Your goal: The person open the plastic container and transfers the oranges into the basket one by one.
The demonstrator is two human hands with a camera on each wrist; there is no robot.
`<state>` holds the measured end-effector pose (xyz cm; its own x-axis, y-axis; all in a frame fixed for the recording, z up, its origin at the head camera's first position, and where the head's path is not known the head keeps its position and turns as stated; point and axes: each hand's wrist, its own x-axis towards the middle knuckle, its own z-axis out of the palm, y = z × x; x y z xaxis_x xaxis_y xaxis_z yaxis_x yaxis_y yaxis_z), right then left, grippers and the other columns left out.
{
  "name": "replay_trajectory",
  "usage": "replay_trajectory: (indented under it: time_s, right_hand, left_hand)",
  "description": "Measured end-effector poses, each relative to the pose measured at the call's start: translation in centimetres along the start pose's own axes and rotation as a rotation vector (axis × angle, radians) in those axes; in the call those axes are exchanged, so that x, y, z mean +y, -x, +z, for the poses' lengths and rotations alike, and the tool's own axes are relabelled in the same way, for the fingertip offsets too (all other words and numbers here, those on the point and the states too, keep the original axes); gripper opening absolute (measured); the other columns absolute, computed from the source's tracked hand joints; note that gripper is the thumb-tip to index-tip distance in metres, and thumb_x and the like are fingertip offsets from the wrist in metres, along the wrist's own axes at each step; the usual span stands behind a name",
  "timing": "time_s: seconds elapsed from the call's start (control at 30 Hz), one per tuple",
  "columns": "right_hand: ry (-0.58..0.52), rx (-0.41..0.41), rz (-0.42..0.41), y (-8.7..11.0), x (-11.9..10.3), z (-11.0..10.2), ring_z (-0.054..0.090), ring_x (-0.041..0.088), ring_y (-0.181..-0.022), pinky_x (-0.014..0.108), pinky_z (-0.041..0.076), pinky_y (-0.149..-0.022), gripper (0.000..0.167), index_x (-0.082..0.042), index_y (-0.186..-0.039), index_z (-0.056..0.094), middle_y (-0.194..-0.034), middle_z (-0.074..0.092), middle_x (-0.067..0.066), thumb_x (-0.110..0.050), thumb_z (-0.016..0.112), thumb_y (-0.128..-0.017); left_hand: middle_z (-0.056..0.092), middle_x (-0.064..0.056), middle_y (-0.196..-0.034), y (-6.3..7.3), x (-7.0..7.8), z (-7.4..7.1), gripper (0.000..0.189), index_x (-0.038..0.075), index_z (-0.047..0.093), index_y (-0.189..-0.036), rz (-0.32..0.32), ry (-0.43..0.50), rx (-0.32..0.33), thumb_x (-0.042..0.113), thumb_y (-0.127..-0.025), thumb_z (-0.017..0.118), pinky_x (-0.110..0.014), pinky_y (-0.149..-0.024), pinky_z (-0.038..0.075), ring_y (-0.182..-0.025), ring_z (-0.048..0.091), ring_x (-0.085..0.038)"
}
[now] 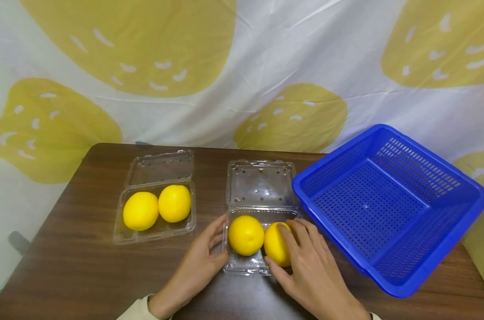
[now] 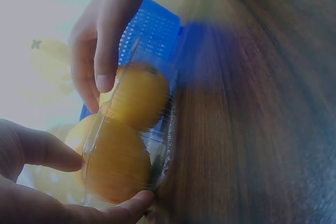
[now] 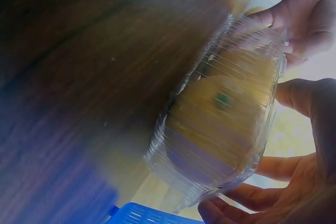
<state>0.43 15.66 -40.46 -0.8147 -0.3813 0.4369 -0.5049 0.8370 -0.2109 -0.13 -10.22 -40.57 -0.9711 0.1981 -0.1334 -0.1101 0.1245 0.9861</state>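
On the table an open clear plastic clamshell box [image 1: 248, 266] holds a left orange [image 1: 246, 235] and a right orange [image 1: 277, 245], both yellow and touching. My left hand [image 1: 202, 258] holds the box's left side, thumb near its front corner. In the left wrist view, the left thumb [image 2: 50, 153] meets the rim and a finger [image 2: 137, 203] the lower edge. My right hand [image 1: 312, 262] grips the right orange, fingers over its top and thumb at its front. Through the box wall, the right wrist view shows an orange [image 3: 215, 124] with a green stem spot; the right hand [image 3: 294, 182] is beside it.
A second open clamshell box [image 1: 154, 233] with two oranges [image 1: 158, 208] stands at left. A blue perforated basket [image 1: 366, 200] stands at right, close to the middle box's lid [image 1: 262, 184]. Behind the brown table [image 1: 66, 266] hangs a fruit-patterned cloth [image 1: 210, 120].
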Motion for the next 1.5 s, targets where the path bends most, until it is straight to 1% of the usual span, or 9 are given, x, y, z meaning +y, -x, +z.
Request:
replay_trajectory:
  time_s: [0.13,0.23,0.4,0.6,0.83,1.1,1.27,1.4,1.5]
  right_hand:
    - [0.002,0.004,-0.003,-0.2,-0.1,0.3,0.057,0.044,-0.134,0.063,0.056,-0.106,0.07,-0.002,-0.137,0.069,-0.137,0.066,0.022,-0.048,0.082,-0.087]
    - [-0.003,0.003,-0.008,-0.4,-0.1,0.5,0.057,0.044,-0.134,0.062,0.056,-0.106,0.071,-0.001,-0.138,0.068,-0.137,0.066,0.022,-0.049,0.082,-0.087]
    - [-0.009,-0.008,-0.017,-0.8,-0.2,0.9,0.057,0.043,-0.133,0.061,0.056,-0.106,0.074,-0.001,-0.139,0.068,-0.138,0.066,0.022,-0.05,0.085,-0.086]
    - [-0.017,-0.008,-0.045,-1.3,-0.3,1.3,0.057,0.04,-0.132,0.059,0.056,-0.103,0.077,-0.002,-0.14,0.068,-0.137,0.066,0.019,-0.051,0.089,-0.084]
    - [-0.007,-0.034,-0.054,-1.7,-0.5,1.7,0.055,0.04,-0.136,0.06,0.056,-0.105,0.082,-0.004,-0.142,0.067,-0.139,0.067,0.017,-0.055,0.092,-0.083]
    - [-0.018,-0.067,-0.055,-2.3,-0.8,1.8,0.054,0.037,-0.137,0.058,0.053,-0.108,0.087,-0.006,-0.146,0.066,-0.139,0.069,0.013,-0.059,0.092,-0.082]
    - [-0.019,-0.082,-0.07,-2.8,-1.2,2.1,0.054,0.037,-0.136,0.057,0.048,-0.111,0.087,-0.008,-0.146,0.065,-0.136,0.07,0.011,-0.061,0.092,-0.083]
    - [-0.012,-0.091,-0.078,-3.3,-1.7,2.3,0.054,0.038,-0.134,0.06,0.045,-0.112,0.087,-0.01,-0.145,0.065,-0.133,0.072,0.011,-0.06,0.094,-0.081]
    - [-0.007,-0.096,-0.079,-3.6,-2.0,2.4,0.055,0.038,-0.133,0.061,0.043,-0.112,0.087,-0.011,-0.145,0.065,-0.129,0.073,0.01,-0.059,0.096,-0.078]
  left_hand:
    - [0.043,-0.03,-0.167,0.1,0.0,-0.1,0.091,0.001,0.037,-0.169,-0.007,0.022,-0.017,-0.014,-0.084,0.065,-0.04,-0.114,0.056,-0.151,0.048,-0.049]
    - [0.04,-0.031,-0.169,0.1,-0.1,-0.2,0.091,0.001,0.035,-0.17,-0.013,0.045,-0.03,-0.014,-0.085,0.065,-0.037,-0.114,0.056,-0.153,0.046,-0.05]
    - [0.036,-0.027,-0.173,0.0,-0.1,-0.2,0.093,0.004,0.032,-0.172,-0.048,0.06,-0.042,-0.014,-0.087,0.062,-0.043,-0.121,0.049,-0.156,0.042,-0.047]
    - [0.034,-0.023,-0.175,0.1,-0.1,-0.3,0.093,0.005,0.031,-0.173,-0.047,0.08,-0.06,-0.014,-0.087,0.061,-0.041,-0.122,0.048,-0.157,0.042,-0.045]
    - [0.033,-0.024,-0.176,0.2,-0.4,-0.5,0.093,0.006,0.031,-0.173,-0.035,0.103,-0.08,-0.014,-0.087,0.059,-0.056,-0.129,0.034,-0.159,0.039,-0.043]
    - [0.026,-0.02,-0.18,0.4,-0.8,-0.8,0.094,0.011,0.027,-0.175,-0.043,0.149,-0.132,-0.014,-0.09,0.058,-0.055,-0.129,0.036,-0.162,0.034,-0.041]
    - [0.025,-0.015,-0.181,0.7,-1.3,-1.0,0.1,0.018,0.023,-0.177,-0.047,0.161,-0.172,-0.012,-0.089,0.06,-0.046,-0.129,0.037,-0.164,0.032,-0.035]
    - [0.025,-0.016,-0.181,0.7,-1.5,-0.9,0.101,0.017,0.02,-0.178,-0.034,0.195,-0.21,-0.012,-0.089,0.059,-0.029,-0.123,0.043,-0.165,0.029,-0.033]
    - [0.024,-0.017,-0.181,0.8,-1.5,-0.8,0.101,0.017,0.02,-0.178,-0.032,0.211,-0.21,-0.013,-0.089,0.059,-0.024,-0.119,0.044,-0.165,0.028,-0.033]
